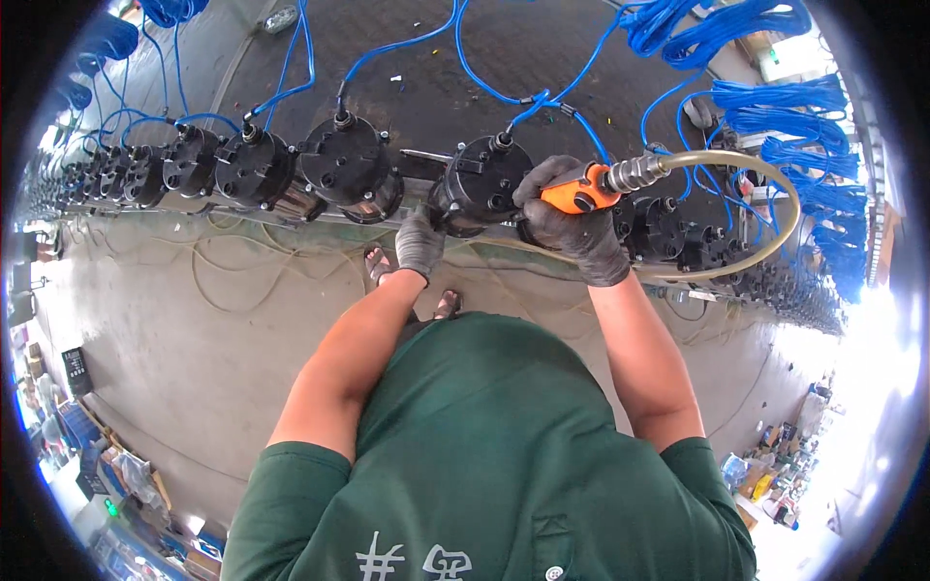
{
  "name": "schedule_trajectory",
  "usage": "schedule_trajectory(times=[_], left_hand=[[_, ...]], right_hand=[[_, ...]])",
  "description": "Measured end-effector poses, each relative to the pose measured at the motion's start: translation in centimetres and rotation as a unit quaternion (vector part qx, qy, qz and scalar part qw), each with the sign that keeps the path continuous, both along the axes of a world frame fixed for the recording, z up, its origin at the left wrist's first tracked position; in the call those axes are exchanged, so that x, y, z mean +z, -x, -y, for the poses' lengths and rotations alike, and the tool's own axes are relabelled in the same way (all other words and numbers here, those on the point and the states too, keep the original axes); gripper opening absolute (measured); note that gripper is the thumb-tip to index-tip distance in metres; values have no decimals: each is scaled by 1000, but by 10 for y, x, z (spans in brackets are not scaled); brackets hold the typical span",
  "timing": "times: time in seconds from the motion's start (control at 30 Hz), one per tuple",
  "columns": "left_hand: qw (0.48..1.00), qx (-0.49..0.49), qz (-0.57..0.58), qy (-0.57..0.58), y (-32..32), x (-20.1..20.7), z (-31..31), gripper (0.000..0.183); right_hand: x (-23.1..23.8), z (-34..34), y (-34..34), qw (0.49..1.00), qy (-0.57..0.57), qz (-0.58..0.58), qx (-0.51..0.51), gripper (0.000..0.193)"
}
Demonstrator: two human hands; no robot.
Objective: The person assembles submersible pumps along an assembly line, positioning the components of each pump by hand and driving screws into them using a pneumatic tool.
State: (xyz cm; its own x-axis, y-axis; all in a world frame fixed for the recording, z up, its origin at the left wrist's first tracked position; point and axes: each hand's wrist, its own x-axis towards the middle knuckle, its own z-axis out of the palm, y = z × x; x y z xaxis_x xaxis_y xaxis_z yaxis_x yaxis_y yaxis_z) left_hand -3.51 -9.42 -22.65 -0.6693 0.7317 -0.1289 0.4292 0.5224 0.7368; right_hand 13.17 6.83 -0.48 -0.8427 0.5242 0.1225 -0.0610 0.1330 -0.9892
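My right grip (pixel 578 234), gloved in dark grey, was wrapped around an orange hand tool (pixel 587 191), whose left end sat close to the right side of a black cylinder (pixel 481 172). My left grip (pixel 420 244), gloved likewise, was at that cylinder's near left side; its fingers were partly hidden, so I could not tell whether it was pinching or spread. The cylinder stood in a long row, with another black cylinder (pixel 344 155) just to its left. A blue cable (pixel 529 111) ran from its top toward the far side. From a metal coupling (pixel 635 174) on the tool, a translucent hose (pixel 795 208) looped right and curved back toward my right wrist. Blue cable coils (pixel 787 108) showed at the far right.
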Motion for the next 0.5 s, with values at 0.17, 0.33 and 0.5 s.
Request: schedule_trajectory(times=[0.17, 0.33, 0.5], left_hand=[[999, 33, -2, 11, -1, -9, -2, 32], [999, 14, 29, 33, 1, -11, 1, 33], [997, 27, 37, 58, 1, -12, -6, 30]], right_hand=[[17, 15, 1, 995, 101, -5, -8, 52], [34, 44, 15, 947, 320, 31, -6, 57], [33, 58, 49, 984, 143, -95, 45, 56]])
